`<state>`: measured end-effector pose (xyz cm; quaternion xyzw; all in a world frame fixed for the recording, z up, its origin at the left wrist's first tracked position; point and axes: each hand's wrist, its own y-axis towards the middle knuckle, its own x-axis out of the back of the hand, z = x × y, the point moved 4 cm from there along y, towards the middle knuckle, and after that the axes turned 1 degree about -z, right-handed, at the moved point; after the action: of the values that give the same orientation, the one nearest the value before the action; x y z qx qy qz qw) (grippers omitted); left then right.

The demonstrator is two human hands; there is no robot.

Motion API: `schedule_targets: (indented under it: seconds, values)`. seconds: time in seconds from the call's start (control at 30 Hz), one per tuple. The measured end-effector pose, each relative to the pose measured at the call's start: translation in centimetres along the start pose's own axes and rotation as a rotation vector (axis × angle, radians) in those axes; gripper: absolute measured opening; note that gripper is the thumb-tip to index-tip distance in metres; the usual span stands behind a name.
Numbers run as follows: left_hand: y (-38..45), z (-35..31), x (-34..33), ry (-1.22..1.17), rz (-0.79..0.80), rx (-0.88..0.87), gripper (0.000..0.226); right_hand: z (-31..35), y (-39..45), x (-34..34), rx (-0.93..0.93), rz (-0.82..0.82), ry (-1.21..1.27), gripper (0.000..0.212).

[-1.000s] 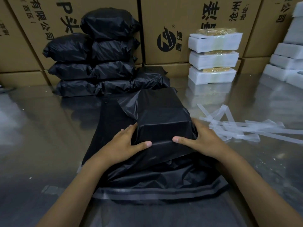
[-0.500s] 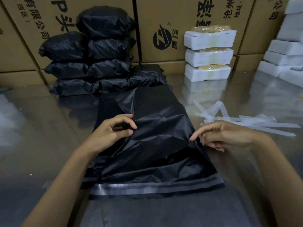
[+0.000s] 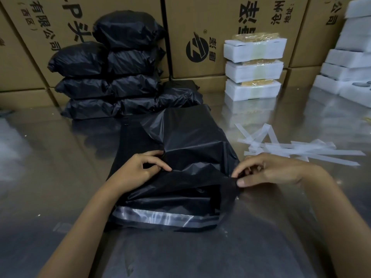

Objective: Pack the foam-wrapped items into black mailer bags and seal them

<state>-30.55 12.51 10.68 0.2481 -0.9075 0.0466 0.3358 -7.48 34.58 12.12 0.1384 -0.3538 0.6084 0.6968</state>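
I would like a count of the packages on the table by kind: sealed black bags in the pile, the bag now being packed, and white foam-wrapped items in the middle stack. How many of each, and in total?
Sealed black bags in the pile: 8 visible
Bag being packed, pinched by left hand and right hand: 1
Foam-wrapped items in the middle stack: 3
Total: 12

The mailer bag (image 3: 192, 149) is thin, crinkled black plastic with a dull sheen; the table (image 3: 60, 177) is glossy, reflective metal. Far boxes (image 3: 200, 27) are matt cardboard; the blocks (image 3: 254, 70) are white foam.

left carton (image 3: 60, 37): "有限公司", "P头" | middle carton (image 3: 216, 27): "沧州", "地址:", round logo with ®
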Motion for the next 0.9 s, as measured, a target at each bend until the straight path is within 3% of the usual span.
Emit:
schedule_targets:
  seconds: [0.13, 0.23, 0.43, 0.6, 0.77, 0.83, 0.9]
  values:
    - [0.0, 0.4, 0.3, -0.004, 0.072, 0.04, 0.037, 0.4, -0.2, 1.5, 0.176, -0.243, 0.241, 0.019]
    - [0.0, 0.5, 0.4, -0.014, 0.091, 0.055, 0.034, 0.8, -0.8, 1.6, 0.227, -0.121, 0.267, 0.011]
    - [-0.1, 0.5, 0.4, -0.014, 0.086, 0.05, 0.034, 0.0, -1.3, 1.1, 0.057, 0.05, 0.01, 0.046]
    - [-0.2, 0.3, 0.3, -0.035, 0.097, 0.067, 0.033, 0.2, -1.1, 0.0, 0.021, 0.171, -0.073, 0.028]
    - [-0.5, -0.1, 0.6, -0.029, 0.101, 0.047, 0.034, 0.8, -1.2, 1.3, 0.199, -0.078, 0.237, 0.008]
    - [-1.4, -0.7, 0.4, -0.059, 0.132, 0.016, 0.038, 0.7, -1.2, 2.2, 0.291, -0.192, 0.369, 0.02]
    - [-1.9, -2.1, 0.8, -0.158, 0.047, 0.053, 0.056, 0.5, -0.7, 2.7, 0.33, -0.326, 0.533, 0.036]
